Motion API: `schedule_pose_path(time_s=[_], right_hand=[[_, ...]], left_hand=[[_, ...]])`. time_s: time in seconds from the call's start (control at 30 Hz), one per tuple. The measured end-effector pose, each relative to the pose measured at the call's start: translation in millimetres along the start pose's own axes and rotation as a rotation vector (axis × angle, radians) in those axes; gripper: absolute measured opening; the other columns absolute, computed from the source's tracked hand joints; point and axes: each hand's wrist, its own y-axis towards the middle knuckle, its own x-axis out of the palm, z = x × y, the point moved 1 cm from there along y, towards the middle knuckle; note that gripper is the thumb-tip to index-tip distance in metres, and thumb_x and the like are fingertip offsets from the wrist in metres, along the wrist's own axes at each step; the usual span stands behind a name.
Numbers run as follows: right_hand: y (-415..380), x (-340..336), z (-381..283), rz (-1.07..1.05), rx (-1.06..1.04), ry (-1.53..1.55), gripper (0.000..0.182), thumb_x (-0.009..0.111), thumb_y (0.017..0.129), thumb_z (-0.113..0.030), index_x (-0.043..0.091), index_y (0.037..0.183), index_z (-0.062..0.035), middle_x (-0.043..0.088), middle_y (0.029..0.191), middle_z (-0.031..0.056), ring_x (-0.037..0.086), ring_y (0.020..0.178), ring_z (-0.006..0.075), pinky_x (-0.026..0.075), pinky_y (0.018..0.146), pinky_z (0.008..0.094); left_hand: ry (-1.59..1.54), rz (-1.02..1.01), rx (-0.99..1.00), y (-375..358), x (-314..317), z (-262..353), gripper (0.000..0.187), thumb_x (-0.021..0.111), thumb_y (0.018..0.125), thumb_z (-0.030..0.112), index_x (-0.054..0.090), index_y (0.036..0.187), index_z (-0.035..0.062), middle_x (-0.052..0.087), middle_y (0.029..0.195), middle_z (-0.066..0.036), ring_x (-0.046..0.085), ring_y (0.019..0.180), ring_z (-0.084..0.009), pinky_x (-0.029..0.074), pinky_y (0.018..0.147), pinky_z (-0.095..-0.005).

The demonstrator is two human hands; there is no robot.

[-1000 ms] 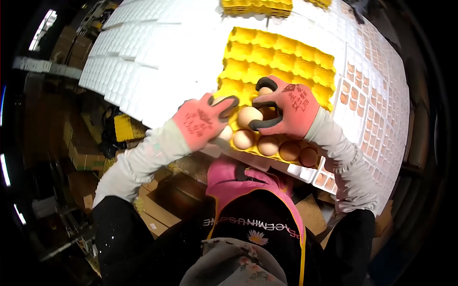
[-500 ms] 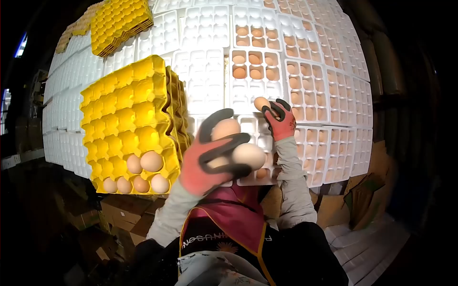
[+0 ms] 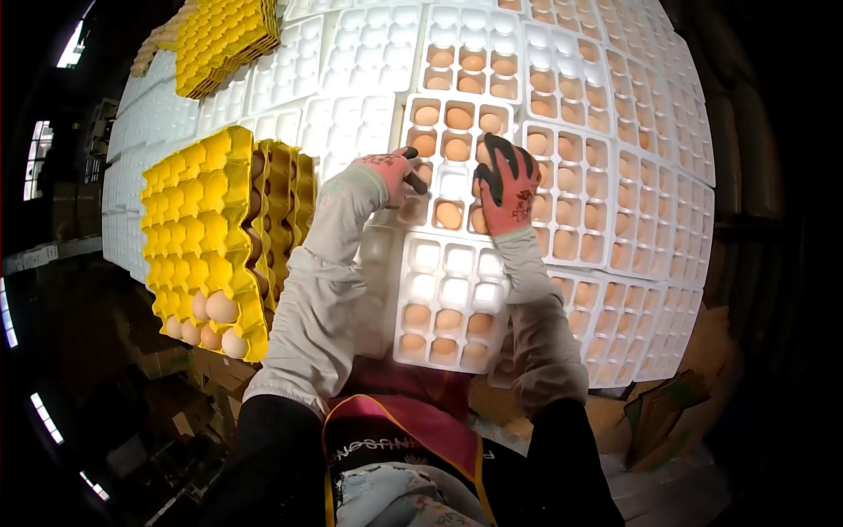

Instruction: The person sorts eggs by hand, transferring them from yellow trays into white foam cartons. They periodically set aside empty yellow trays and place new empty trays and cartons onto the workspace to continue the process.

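Both my hands wear red gloves with dark fingers and are over a white egg tray (image 3: 453,183) holding several brown eggs. At the tray's left column, my left hand (image 3: 393,174) curls its thumb and fingers around an egg (image 3: 422,174). On the right column, my right hand (image 3: 509,183) has bent fingers against an egg (image 3: 482,155), with another egg partly hidden under the palm. A middle cell between the hands holds no egg. Nearer my body lies a second white tray (image 3: 455,290), with eggs in its front rows and bare cells behind.
On the left stands a stack of yellow egg trays (image 3: 193,220), with several eggs in the top tray's front corner. Another yellow stack (image 3: 224,39) sits at the back left. Filled white trays (image 3: 612,220) cover the right side. Cardboard (image 3: 667,413) lies below the right edge.
My left hand has moved forward from near my body, where it carried several eggs, to the tray's left column. More eggs now sit in that tray. My view has shifted slightly.
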Motion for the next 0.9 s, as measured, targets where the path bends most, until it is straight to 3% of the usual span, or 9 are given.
schedule_pose_path(time_s=[0.07,0.17,0.27,0.4,0.5,0.57,0.63,0.73,0.9], right_hand=[[-1,-34,-14,0.130,0.141,0.155,0.049,0.059,0.073,-0.006,0.049,0.121,-0.0018,0.048,0.122,0.0161,0.040,0.112,0.0354,0.033,0.096,0.0450],[-24,-53,-9,0.224,0.306,0.327,0.049,0.056,0.077,-0.001,0.045,0.125,0.0014,0.049,0.122,0.0170,0.041,0.115,0.0329,0.033,0.098,0.0413],[-25,-63,-39,0.199,0.393,0.657,0.046,0.050,0.085,-0.002,0.041,0.129,0.0045,0.047,0.127,0.0164,0.045,0.117,0.0257,0.037,0.097,0.0349],[-3,-87,-127,0.169,0.328,0.461,0.038,0.041,0.094,-0.010,0.043,0.128,0.0065,0.054,0.119,0.0173,0.053,0.108,0.0228,0.041,0.092,0.0322],[12,-76,-213,-0.051,0.397,0.811,0.040,0.053,0.087,-0.009,0.048,0.123,0.0077,0.056,0.115,0.0175,0.054,0.105,0.0196,0.044,0.089,0.0306],[21,-57,-257,-0.474,-0.127,0.539,0.052,0.066,0.071,-0.012,0.052,0.119,0.0023,0.055,0.115,0.0173,0.051,0.108,0.0301,0.037,0.097,0.0417],[30,-36,-328,-0.600,-0.561,0.199,0.052,0.071,0.066,-0.021,0.056,0.112,-0.0023,0.057,0.106,0.0122,0.049,0.104,0.0300,0.039,0.088,0.0426],[18,-11,-352,-0.574,-0.692,-0.028,0.047,0.071,0.066,-0.023,0.059,0.107,-0.0034,0.060,0.095,0.0091,0.053,0.096,0.0282,0.041,0.084,0.0401],[6,-46,-343,-0.523,0.434,1.146,0.049,0.070,0.067,-0.005,0.054,0.113,0.0034,0.058,0.110,0.0145,0.058,0.098,0.0240,0.048,0.084,0.0361]], left_hand=[[-0.040,0.052,-0.090,18,-9,8,0.031,0.059,0.074,0.016,0.066,0.103,0.0237,0.061,0.110,-0.005,0.061,0.095,-0.0224,0.047,0.084,-0.0320],[-0.683,0.648,0.369,73,46,24,0.038,0.058,0.077,0.016,0.060,0.115,0.0124,0.054,0.121,-0.011,0.053,0.107,-0.0276,0.042,0.092,-0.0349],[0.119,0.712,0.138,69,85,58,0.040,0.052,0.084,0.026,0.052,0.124,0.0207,0.040,0.135,-0.013,0.030,0.129,-0.0372,0.014,0.104,-0.0613],[-0.561,1.096,0.226,-84,23,113,0.040,0.056,0.076,0.015,0.054,0.116,0.0094,0.052,0.121,-0.014,0.047,0.114,-0.0325,0.034,0.097,-0.0468],[-0.671,1.038,0.683,-230,-23,65,0.037,0.068,0.070,0.011,0.060,0.105,0.0041,0.059,0.078,-0.011,0.059,0.075,-0.0280,0.046,0.067,-0.0395],[-0.346,1.118,0.362,-303,-47,-1,0.051,0.074,0.066,0.019,0.058,0.111,0.0023,0.060,0.074,-0.010,0.059,0.069,-0.0282,0.046,0.067,-0.0373],[-0.171,0.819,0.224,-332,-63,-67,0.068,0.078,0.061,0.027,0.053,0.119,0.0022,0.061,0.078,-0.012,0.059,0.071,-0.0268,0.045,0.069,-0.0395],[0.243,0.492,0.054,-332,-28,-99,0.081,0.077,0.058,0.034,0.046,0.125,0.0034,0.060,0.111,-0.010,0.055,0.105,-0.0274,0.038,0.092,-0.0411],[-0.154,0.724,0.354,-346,-30,-122,0.057,0.073,0.065,0.022,0.055,0.116,0.0036,0.061,0.107,-0.009,0.057,0.099,-0.0269,0.043,0.087,-0.0390]])
